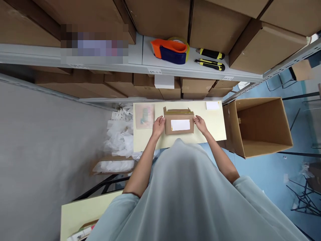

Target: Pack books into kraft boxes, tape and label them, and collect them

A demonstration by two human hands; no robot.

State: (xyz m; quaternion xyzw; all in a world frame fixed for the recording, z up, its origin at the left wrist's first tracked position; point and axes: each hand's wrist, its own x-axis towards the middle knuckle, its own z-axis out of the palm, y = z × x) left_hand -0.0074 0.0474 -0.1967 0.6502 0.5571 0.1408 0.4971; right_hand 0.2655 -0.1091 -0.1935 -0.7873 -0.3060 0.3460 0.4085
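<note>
A small brown cardboard box point(179, 131) with a white label on its near face lies on the pale yellow table point(213, 127). Shiny tape runs along its far edge, where narrow flaps stick up. My left hand point(158, 126) grips the box's left side, fingers at the upper left corner. On the opposite side, my right hand point(200, 124) holds the right edge near the top corner. A clear plastic bag point(144, 116) with something greenish in it rests left of the box. A white card point(212, 105) sits at the table's far right corner.
The shelf point(140, 60) ahead carries large cartons, an orange and blue tape dispenser point(172, 52) and several box cutters point(210, 54). A large open carton point(263, 127) stands right of the table. White plastic wrapping point(120, 130) is heaped at the left. Another table point(82, 211) is at lower left.
</note>
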